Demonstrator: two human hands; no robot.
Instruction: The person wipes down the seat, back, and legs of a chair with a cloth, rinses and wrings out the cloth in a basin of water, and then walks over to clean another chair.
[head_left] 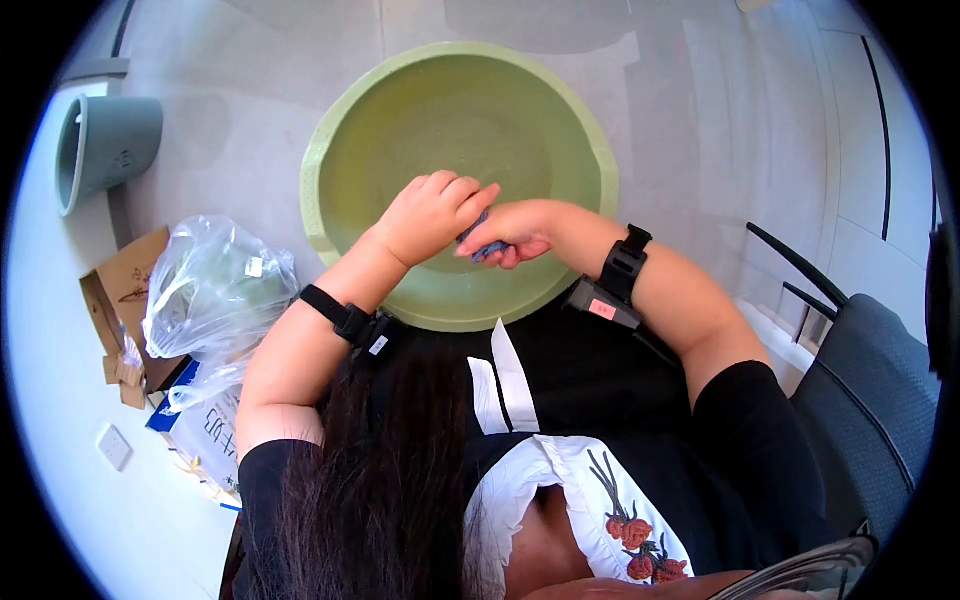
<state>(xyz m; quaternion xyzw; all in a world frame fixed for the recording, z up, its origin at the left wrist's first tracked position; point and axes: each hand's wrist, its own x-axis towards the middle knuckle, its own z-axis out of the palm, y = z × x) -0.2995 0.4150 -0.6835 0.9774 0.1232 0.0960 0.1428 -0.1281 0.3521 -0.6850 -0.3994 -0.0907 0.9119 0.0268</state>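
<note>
Over the near part of a large green basin, both hands come together around a small crumpled blue cloth. My left hand is closed, its fingers curled at the cloth's upper left end. From the other side my right hand wraps round the same cloth, with its thumb and fingers pressed on it. Most of the cloth is hidden inside the hands. Whether the basin holds water I cannot make out for certain.
A grey-green bin lies on its side at the upper left. Below it are a clear plastic bag, a cardboard box and a white-and-blue carton. At the right stands a dark chair. Straps with small devices circle both forearms.
</note>
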